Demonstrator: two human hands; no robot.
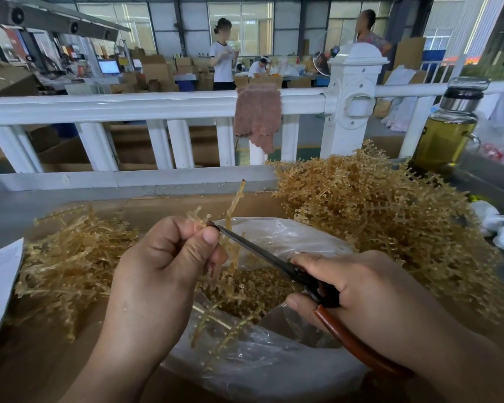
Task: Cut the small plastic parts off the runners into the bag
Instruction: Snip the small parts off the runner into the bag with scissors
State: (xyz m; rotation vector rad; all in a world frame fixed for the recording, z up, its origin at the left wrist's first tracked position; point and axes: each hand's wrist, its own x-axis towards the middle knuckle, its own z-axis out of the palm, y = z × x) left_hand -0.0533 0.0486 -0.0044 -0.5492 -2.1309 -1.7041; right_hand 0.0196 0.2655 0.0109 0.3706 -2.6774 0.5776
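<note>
I am pinching a runner (pixel 234 205) in my left hand (pixel 163 257) over the bag (pixel 274 237); my right hand (pixel 358 289) is gripping the scissors (pixel 262 251), its fingers curled round the handles.

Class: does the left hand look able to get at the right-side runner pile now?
Probably not: the left hand grips a runner, and the scissors and right hand cross its path.

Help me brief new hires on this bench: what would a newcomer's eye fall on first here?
First, the two hands at centre: the left hand pinches a runner above the open clear bag, while the right hand works scissors whose tips meet it. Next comes the big amber heap of runners at right, then a flatter pile at left.
</note>
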